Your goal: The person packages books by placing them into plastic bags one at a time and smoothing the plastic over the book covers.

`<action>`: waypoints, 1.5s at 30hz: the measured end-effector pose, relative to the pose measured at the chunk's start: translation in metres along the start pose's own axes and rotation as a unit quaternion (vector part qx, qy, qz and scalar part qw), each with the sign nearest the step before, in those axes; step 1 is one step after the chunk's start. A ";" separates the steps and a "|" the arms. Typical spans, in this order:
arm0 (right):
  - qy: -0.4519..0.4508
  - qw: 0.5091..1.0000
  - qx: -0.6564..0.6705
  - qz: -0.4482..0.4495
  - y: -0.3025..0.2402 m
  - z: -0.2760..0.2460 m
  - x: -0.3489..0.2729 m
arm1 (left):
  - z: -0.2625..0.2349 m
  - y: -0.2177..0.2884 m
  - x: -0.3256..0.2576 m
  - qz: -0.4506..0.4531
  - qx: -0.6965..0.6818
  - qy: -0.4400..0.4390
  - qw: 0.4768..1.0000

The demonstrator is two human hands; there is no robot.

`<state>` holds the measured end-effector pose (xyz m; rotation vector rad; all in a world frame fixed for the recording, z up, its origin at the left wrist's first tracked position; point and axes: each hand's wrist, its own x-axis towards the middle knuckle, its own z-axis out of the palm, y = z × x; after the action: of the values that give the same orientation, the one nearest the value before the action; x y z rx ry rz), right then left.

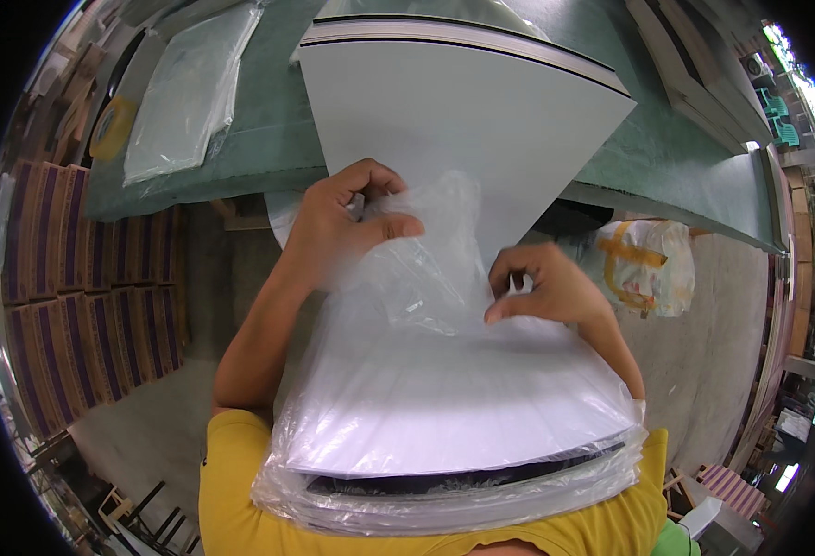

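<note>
A crumpled clear plastic bag (430, 296) lies over white panels that reach from the table toward my chest. My left hand (356, 218) curls its thumb and fingers round a bunched part of the bag. On the right, my right hand (546, 287) has its fingers bent toward the thumb at the bag's edge. The near white panel (463, 398) is covered by film, with a dark strip showing under its near edge against my yellow shirt. Beyond my hands, a white panel stack (463, 111) shows dark-lined layers along its far edge.
The green table (268, 139) carries flat clear bags (194, 93) and a yellow tape roll (113, 128) at left. Long boards (704, 74) lie at far right. Stacked brown cartons (92, 324) stand at left. A taped white bundle (648, 264) sits under the table's right side.
</note>
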<state>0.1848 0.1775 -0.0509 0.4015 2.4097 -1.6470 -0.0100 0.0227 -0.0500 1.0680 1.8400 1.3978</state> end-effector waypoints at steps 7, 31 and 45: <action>0.005 0.992 0.125 -0.022 -0.015 0.006 0.012 | 0.015 0.009 -0.008 0.021 0.034 -0.066 0.997; 0.096 0.949 0.301 0.015 -0.013 -0.008 0.030 | 0.007 0.005 -0.015 0.095 0.187 -0.074 0.975; 0.114 0.840 0.527 -0.059 -0.029 0.008 0.024 | 0.012 0.014 -0.009 0.093 0.033 -0.075 0.992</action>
<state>0.1523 0.1629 -0.0363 0.6126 1.3914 -3.0104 0.0073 0.0228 -0.0401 1.3697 1.7258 1.3267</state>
